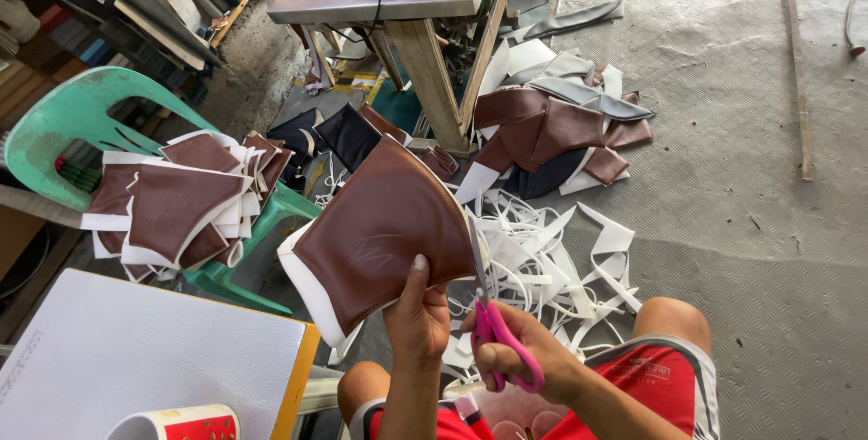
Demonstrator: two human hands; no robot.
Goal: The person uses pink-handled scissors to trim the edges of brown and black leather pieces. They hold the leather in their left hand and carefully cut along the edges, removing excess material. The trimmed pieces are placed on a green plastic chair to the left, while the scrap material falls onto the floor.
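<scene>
Left hand (416, 318): grips lower edge of brown leather piece (375, 232), thumb on its face, held above the knees. Right hand (524, 359): closed through pink scissors (495, 327), blades up against the piece's right edge. White trimmings (551, 259): heaped on floor just beyond. Stack of cut pieces (176, 205): on green chair (68, 119), left.

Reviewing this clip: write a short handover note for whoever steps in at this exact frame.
Left hand pinches the brown leather piece with white backing at its lower edge.
Right hand holds pink-handled scissors, blades at the piece's right edge.
Done: a stack of brown pieces lies on the green chair; white trimmings litter the floor.
Left: this piece's white border at lower left is still uncut.
</scene>
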